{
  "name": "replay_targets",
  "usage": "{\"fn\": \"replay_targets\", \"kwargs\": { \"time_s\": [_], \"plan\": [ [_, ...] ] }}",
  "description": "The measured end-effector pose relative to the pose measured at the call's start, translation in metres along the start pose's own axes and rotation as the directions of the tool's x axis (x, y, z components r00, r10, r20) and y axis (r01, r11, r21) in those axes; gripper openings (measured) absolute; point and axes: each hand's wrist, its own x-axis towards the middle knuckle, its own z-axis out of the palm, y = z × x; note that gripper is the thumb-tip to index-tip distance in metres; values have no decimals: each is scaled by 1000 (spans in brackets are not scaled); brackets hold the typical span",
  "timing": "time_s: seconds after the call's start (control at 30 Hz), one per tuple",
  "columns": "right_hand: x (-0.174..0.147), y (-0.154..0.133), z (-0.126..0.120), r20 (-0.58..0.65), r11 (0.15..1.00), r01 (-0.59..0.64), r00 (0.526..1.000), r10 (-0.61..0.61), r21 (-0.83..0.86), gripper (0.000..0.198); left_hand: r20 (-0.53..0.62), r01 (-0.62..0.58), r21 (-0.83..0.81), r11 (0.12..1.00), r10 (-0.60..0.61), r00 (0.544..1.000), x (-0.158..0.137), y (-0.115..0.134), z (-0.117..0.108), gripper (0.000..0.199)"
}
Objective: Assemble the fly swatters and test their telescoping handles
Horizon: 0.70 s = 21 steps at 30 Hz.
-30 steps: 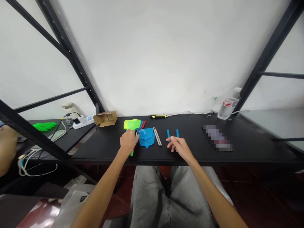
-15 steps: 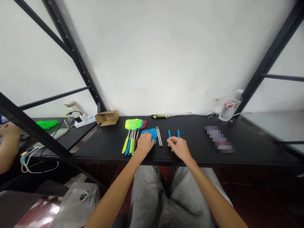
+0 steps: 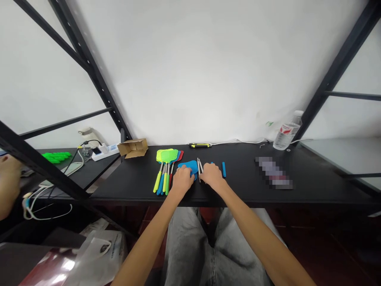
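- The white wall [image 3: 190, 71] fills the background, with black metal rack posts [image 3: 98, 83] at the left and another slanting post at the right.
- The black desk [image 3: 250, 178] runs across the front of the wall, above the wearer's grey jeans [image 3: 190, 246].
- At the far left edge, another person's forearm [image 3: 8, 186] shows beside a neighbouring desk.
- A clear plastic water bottle [image 3: 287, 133] stands at the desk's right rear; a pixelated item [image 3: 274, 172] lies in front of it.
- An open cardboard box [image 3: 133, 148] sits at the left rear.
- Flyswatters [image 3: 168, 156], yellow, green, blue and red, lie bunched with their grips towards the wearer, just left of the left hand [image 3: 183, 178].
- The left hand rests over blue flyswatter heads [image 3: 190, 165], fingers bent; whether they grip cannot be told.
- The right hand [image 3: 212, 174] is at the metal rods [image 3: 199, 169], fingers curled down beside them; whether they pinch one is hidden. The rods lie just right of the blue heads.
- A yellow-and-black utility knife [image 3: 200, 145] lies near the wall.
- A blue handle [image 3: 224, 169] lies right of the right hand; the tip of another blue piece [image 3: 212, 163] peeks out behind that hand.
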Motion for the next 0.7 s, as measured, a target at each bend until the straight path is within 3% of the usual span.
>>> {"fn": "replay_targets", "kwargs": {
  "time_s": [0.13, 0.27, 0.4, 0.6, 0.7],
  "plan": [
    [0, 15, -9, -50, 996, -24, 998, 28, 80, 28, -16, -6, -7, 1000, 6, 1000, 0, -1, 4, 26],
    [5, 50, -28, -144, 980, -58, 986, 86, 193, 35, -18, -2, -30, 1000, 1, 1000, -1, -3, 5, 27],
    [9, 73, -37, -180, 977, -106, 974, 139, 184, 36, -58, 11, -67, 998, -15, 998, -2, 2, 4, 28],
    [13, 57, -17, -109, 988, -140, 983, 146, 56, 39, -191, -51, -176, 983, 16, 982, -6, 30, 7, 27],
    [17, 52, -13, -102, 994, -105, 989, 109, 42, 30, -228, -91, -227, 970, 38, 973, -9, 42, 10, 26]
  ]
}}
